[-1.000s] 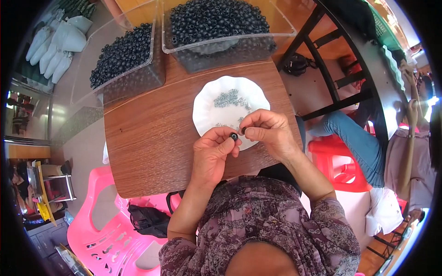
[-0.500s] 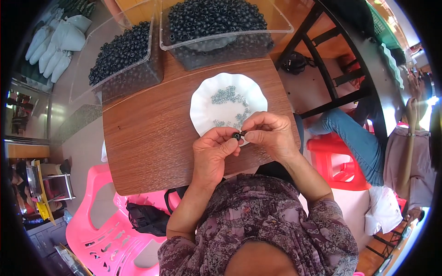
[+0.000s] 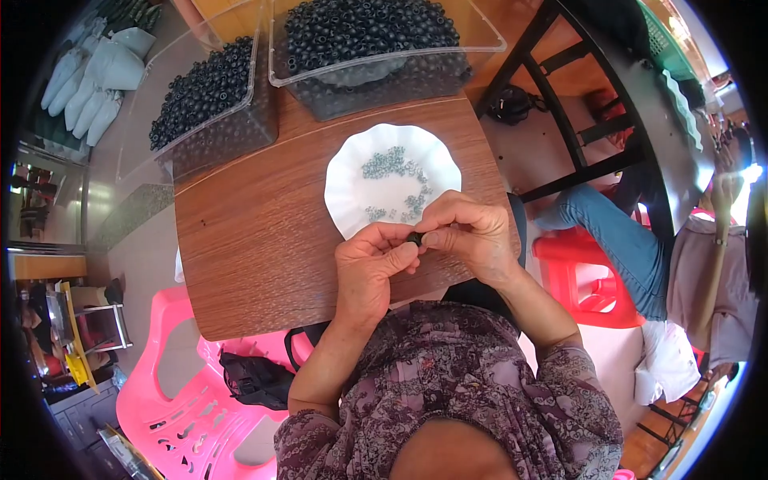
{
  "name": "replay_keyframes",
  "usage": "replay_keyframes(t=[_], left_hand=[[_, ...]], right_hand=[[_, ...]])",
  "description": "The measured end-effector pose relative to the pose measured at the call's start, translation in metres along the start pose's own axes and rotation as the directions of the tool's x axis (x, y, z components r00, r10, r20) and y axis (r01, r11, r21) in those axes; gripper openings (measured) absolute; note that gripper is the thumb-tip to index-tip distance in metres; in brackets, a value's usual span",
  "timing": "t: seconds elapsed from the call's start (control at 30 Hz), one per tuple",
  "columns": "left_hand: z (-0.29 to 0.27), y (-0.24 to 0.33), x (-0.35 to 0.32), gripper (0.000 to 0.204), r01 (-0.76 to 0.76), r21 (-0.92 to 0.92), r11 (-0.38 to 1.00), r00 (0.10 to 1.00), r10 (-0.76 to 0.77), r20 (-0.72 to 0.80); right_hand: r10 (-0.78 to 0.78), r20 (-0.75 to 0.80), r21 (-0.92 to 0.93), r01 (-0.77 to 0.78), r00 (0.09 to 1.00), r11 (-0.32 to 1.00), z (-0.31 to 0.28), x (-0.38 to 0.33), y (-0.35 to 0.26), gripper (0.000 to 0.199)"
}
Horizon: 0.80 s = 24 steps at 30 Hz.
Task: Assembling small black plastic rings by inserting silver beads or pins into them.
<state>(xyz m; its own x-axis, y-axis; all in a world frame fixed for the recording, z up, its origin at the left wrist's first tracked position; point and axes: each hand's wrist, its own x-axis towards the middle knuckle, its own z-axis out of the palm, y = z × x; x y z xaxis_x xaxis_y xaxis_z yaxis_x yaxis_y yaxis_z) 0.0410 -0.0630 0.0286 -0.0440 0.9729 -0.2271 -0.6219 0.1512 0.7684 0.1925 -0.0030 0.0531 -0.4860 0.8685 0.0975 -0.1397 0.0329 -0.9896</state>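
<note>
Over the near rim of a white scalloped plate [image 3: 342, 180], my two hands meet fingertip to fingertip. My left hand [image 3: 368, 268] is closed, pinching a small black ring-shaped piece [image 3: 414, 238] between thumb and forefinger. Thumb and forefinger of my right hand [image 3: 474, 240] press together against the right side of that piece; whatever lies between those tips is hidden. Small clear, pale greenish pieces [image 3: 384, 164] lie scattered on the plate in a rough curve, just beyond my fingers.
Two clear plastic bins [image 3: 376, 100] full of black ring-shaped pieces [image 3: 368, 32] stand along the far edge of the wooden table [image 3: 256, 248]. A pink chair [image 3: 152, 392] holding a black bag [image 3: 260, 380] is at left. At right, another person sits on a red stool [image 3: 588, 280] beside a dark table.
My right fingertips have closed in against the black piece, which has turned so its hole no longer faces up. A small dark bit seen earlier at the right fingertips is hidden now.
</note>
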Motion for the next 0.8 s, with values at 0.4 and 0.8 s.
replay_keyframes(t=[0.4, 0.8], left_hand=[[0.001, -0.001, 0.001, 0.016, 0.023, -0.048, 0.999, 0.998, -0.026, -0.058], [0.012, 0.006, 0.0, 0.016, 0.107, -0.126, 0.986, 0.986, -0.122, -0.116]], right_hand=[[-0.084, -0.065, -0.136, 0.074, 0.994, 0.988, 0.006, -0.01, 0.01, 0.022], [-0.313, -0.137, -0.379, 0.242, 0.94, 0.893, 0.019, -0.013, 0.023, 0.036]])
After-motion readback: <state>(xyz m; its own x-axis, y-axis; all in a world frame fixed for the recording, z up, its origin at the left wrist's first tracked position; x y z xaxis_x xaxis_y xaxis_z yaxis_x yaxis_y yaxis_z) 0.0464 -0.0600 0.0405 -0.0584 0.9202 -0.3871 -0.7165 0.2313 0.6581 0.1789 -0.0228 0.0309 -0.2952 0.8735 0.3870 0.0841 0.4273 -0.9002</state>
